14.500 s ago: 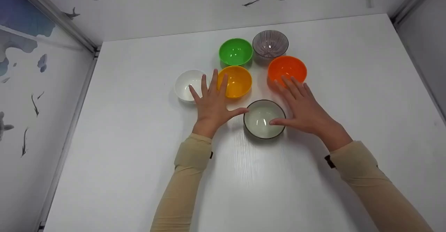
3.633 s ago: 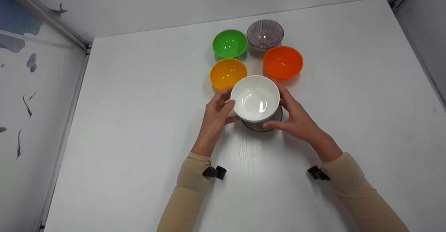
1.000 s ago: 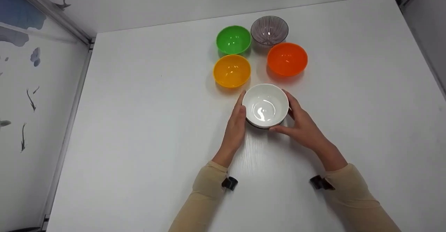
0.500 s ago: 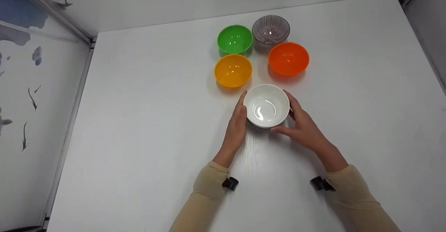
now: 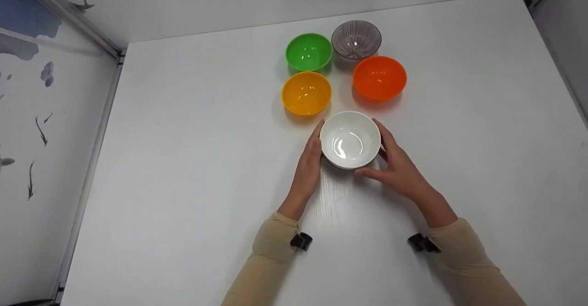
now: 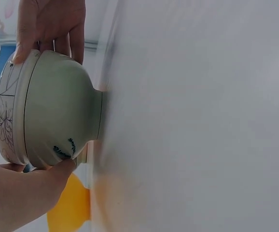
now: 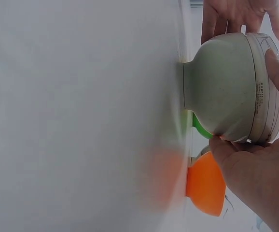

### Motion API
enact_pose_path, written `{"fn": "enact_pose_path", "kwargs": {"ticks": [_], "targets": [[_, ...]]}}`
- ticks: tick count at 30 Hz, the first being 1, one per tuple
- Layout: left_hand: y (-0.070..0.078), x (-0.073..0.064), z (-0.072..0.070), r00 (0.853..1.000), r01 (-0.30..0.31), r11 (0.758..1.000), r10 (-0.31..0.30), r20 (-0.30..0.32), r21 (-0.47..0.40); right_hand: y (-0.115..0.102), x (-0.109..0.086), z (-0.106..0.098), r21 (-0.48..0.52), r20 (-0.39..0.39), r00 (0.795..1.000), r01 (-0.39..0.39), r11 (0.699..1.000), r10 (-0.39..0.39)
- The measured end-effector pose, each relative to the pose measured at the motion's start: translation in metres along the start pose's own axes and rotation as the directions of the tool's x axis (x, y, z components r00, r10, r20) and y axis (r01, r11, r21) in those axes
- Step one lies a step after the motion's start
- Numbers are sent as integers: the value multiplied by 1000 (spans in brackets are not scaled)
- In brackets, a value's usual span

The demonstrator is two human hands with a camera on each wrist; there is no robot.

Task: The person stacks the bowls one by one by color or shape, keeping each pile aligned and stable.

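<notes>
A white bowl (image 5: 350, 136) sits nested in a grey-green bowl (image 6: 57, 101), whose foot stands on the white table (image 5: 183, 168); dark line drawings run round the white bowl's outside in the left wrist view. My left hand (image 5: 308, 168) lies along the left side of the stack, its fingers mostly straight and touching the wall. On the other side, my right hand (image 5: 402, 168) holds the white bowl, thumb at the near rim and fingers round the far right side. From above, the white bowl hides nearly all of the grey-green one.
Beyond the stack stand a yellow bowl (image 5: 306, 93), a green bowl (image 5: 308, 52), an orange bowl (image 5: 379, 78) and a ribbed purplish glass bowl (image 5: 356, 39). A patterned panel (image 5: 206, 2) rises along the table's back edge, with another at the left.
The white bowl has gone from the left side, through the air, into the grey-green bowl. During the last second the stack stays put; my left thumb has eased slightly off the rim.
</notes>
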State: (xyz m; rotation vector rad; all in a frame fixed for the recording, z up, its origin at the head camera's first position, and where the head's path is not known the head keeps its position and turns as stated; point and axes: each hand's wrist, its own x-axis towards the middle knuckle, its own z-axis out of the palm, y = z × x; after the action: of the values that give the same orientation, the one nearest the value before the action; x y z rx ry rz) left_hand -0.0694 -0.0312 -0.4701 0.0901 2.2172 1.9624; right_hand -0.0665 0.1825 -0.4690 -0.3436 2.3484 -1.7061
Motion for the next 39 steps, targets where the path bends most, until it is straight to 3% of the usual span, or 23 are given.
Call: {"fn": "enact_pose_path", "kwargs": {"ticks": [5, 11, 21, 31, 39], "targets": [[2, 1, -3, 999, -12, 995, 16, 35, -98, -1, 0, 0, 34, 2, 1000, -10, 999, 10], [4, 5, -9, 999, 5, 993, 0, 48, -117, -1, 0, -1, 37, 4, 1000, -17, 999, 17], [7, 8, -21, 997, 81, 990, -79, 13, -120, 1, -1, 0, 35, 7, 1000, -17, 999, 17], [4, 12, -34, 994, 107, 984, -111, -22, -140, 1, 0, 0, 38, 12, 1000, -24, 999, 23], [4, 15, -43, 981, 140, 980, -156, -111, -140, 2, 0, 0, 45, 13, 1000, -18, 999, 18]]}}
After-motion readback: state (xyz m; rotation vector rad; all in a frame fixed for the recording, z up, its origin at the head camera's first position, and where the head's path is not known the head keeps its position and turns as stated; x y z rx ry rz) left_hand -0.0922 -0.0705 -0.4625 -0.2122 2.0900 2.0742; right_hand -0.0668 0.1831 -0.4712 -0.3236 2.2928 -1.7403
